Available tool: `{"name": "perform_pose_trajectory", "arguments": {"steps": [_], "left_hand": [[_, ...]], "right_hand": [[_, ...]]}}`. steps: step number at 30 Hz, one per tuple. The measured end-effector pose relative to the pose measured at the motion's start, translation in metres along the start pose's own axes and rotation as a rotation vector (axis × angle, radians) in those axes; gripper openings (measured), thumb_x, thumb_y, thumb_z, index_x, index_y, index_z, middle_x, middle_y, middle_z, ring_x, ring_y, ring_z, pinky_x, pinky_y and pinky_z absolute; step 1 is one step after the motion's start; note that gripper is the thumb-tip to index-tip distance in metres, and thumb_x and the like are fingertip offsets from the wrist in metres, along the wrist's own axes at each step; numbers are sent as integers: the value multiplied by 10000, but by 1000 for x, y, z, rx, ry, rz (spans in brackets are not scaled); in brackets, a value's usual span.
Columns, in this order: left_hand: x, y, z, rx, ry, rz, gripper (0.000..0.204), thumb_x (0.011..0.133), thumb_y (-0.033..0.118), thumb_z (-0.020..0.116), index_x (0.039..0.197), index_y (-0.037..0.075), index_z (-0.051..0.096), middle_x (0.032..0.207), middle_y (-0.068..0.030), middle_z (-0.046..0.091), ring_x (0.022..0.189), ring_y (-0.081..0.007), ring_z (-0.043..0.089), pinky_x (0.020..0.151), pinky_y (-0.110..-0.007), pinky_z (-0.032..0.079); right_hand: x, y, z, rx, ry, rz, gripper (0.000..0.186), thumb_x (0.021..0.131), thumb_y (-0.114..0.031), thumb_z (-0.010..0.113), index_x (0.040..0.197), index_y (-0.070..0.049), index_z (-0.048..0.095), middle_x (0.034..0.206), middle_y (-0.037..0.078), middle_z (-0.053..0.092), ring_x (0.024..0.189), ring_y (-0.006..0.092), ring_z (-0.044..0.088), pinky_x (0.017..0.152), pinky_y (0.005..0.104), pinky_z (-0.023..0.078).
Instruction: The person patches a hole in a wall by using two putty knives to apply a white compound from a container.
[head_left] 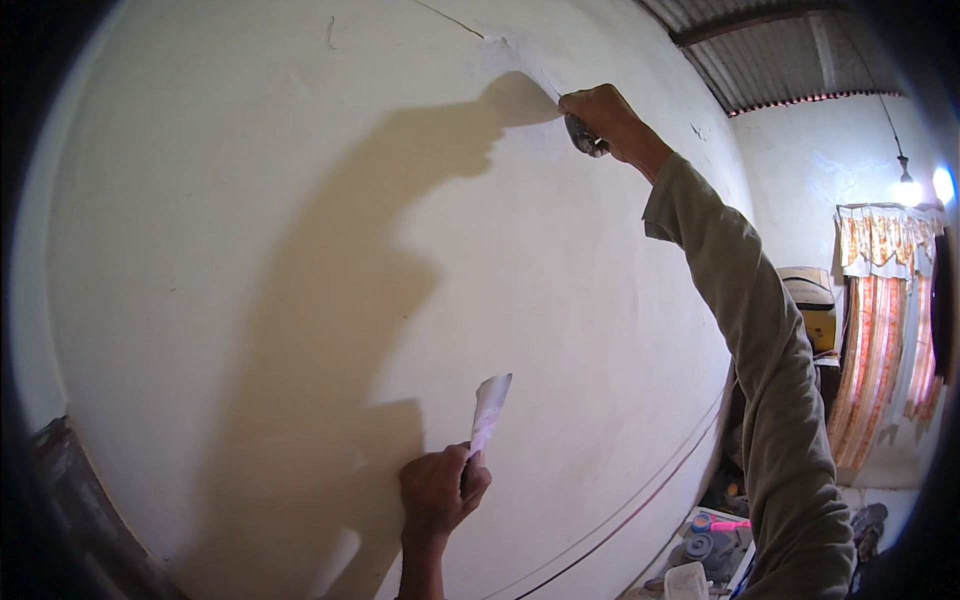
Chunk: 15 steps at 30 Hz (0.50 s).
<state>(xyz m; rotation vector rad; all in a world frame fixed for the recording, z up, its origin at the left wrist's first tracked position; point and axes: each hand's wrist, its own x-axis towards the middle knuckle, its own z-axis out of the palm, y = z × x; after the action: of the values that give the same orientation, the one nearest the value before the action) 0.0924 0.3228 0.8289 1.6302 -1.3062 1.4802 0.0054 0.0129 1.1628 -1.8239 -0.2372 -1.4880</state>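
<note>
High on a cream wall (580,300), my right hand (618,122) grips a putty knife by its dark handle (577,134). Seen nearly edge-on, its blade (541,80) slants up to the left and appears to touch the wall. A thin dark crack (450,20) runs down toward the blade tip, where a pale smeared patch begins. Lower down, my left hand (437,492) is closed round a second flat blade (490,405), probably a scraper, coated with whitish-pink paste. Its handle is hidden by my fingers.
My arm's shadow (310,260) falls across the wall. Cables (640,500) run along its lower right. Clutter including a white tub (686,580) lies beneath my right arm. Further right are a patterned curtain (868,360) and a hanging lit bulb (907,190). A dark object (85,500) stands lower left.
</note>
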Motion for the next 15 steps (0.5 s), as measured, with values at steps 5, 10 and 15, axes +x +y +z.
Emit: {"name": "perform_pose_trajectory", "arguments": {"steps": [5,10,15], "left_hand": [[1,4,2,-14,-3,-11,151,771,60,678,720,81,538,517,-23,428,416,-184,431,408,-326,364],[0,2,0,-13,-5,-25,148,783,90,680,718,79,548,524,-25,437,419,-185,436,407,-324,369],[-4,2,-4,10,-22,-39,153,799,121,677,720,73,555,527,-27,441,421,-186,440,407,-323,374]], "right_hand": [[7,-3,12,70,-133,-85,260,853,-204,600,640,-61,559,512,-18,417,396,80,356,351,287,251],[-30,-19,21,-127,-216,-124,242,815,-199,635,904,13,711,583,-21,499,507,64,403,441,269,318],[-57,-7,4,-108,-318,-127,449,827,-216,671,1194,40,655,665,-15,542,541,63,431,458,260,359]]}}
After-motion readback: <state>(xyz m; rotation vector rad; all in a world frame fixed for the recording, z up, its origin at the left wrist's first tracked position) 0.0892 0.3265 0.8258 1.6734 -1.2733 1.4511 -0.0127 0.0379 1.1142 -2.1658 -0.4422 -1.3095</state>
